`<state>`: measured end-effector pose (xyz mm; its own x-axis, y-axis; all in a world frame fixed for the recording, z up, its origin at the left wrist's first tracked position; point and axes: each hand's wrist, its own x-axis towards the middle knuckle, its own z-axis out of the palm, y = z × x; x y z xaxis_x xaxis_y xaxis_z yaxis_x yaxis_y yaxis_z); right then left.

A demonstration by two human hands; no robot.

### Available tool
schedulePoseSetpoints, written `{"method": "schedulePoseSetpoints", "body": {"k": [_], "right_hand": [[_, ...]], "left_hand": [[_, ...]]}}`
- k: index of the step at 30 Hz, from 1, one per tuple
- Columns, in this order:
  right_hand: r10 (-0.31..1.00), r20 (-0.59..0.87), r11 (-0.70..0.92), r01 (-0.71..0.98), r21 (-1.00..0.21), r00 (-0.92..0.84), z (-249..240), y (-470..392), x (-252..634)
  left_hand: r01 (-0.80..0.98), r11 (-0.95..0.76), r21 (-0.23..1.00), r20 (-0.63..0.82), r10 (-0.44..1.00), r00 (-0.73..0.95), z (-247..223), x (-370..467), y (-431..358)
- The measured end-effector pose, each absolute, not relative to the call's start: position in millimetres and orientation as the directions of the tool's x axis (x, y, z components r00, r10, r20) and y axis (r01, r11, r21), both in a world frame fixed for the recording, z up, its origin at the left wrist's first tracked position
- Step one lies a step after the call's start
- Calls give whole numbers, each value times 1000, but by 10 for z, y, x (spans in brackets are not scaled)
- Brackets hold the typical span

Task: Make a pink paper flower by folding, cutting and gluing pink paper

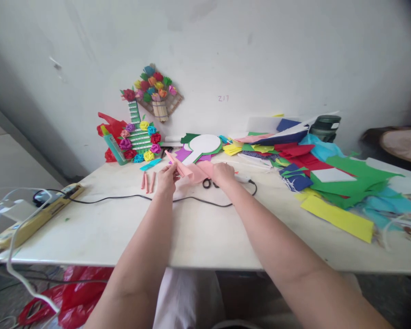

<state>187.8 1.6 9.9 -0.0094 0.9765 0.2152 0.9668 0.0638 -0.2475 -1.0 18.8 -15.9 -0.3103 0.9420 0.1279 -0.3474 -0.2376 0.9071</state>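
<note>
the pink sheet [201, 172] is found between the two hands, over the middle of the table [198, 237], in front of the white cutout [205, 144]; whether its lower edge is touching the tabletop cannot be told. the left end is pinched between thumb and fingertips of the left hand [169, 177]. the right end is run into the curled right hand [223, 172], which is judged to be closed on it, though its fingertips are hidden. the step in hand is judged to be the shaping or stretching of the sheet by hand. for the next move, a firm hold at both ends and an even, gentle pull would be called for, as thin stock may be torn or creased. the long axis is laid crosswise, from left hand to right hand, roughly along the table's near edge; a narrow folded tip is pointed up and leftward, toward the wall [281, 59], past the left fingers. which face is turned upward cannot be determined. three pink strips [152, 182] are noted to the left, apart from the sheet, set lengthwise toward the wall. scissors [206, 183] are noted just below the sheet, near the right hand, with a black cord [123, 197] passed in front.
</note>
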Motion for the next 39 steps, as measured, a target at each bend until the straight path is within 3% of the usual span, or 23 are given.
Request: {"method": "schedulePoseSetpoints", "body": {"k": [7, 21, 28, 31, 32, 36, 39], "right_hand": [[986, 97, 148, 981, -122, -137, 27, -19, 1677], [969, 194, 184, 973, -143, -155, 45, -96, 1678], [983, -72, 156, 978, -138, -167, 352, -143, 1813], [979, -88, 169, 973, -155, -184, 445, -149, 1910], [985, -47, 157, 970, -184, -168, 449, -139, 1938], [939, 342, 140, 959, -248, -48, 363, -69, 1978], [938, 346, 106, 958, -267, -8, 289, -26, 1953]], "left_hand": [[-421, -218, 881, 118, 961, -249, -132, 28, 140], [-436, -229, 870, 135, 963, -234, -140, 18, 144], [-454, -314, 834, 182, 933, -311, -135, -24, 177], [-456, -332, 826, 197, 927, -320, -161, -50, 194], [-458, -331, 825, 196, 928, -317, -171, -56, 200], [-459, -284, 841, 155, 942, -299, -191, -49, 207], [-459, -260, 850, 130, 946, -296, -179, -21, 188]]}}
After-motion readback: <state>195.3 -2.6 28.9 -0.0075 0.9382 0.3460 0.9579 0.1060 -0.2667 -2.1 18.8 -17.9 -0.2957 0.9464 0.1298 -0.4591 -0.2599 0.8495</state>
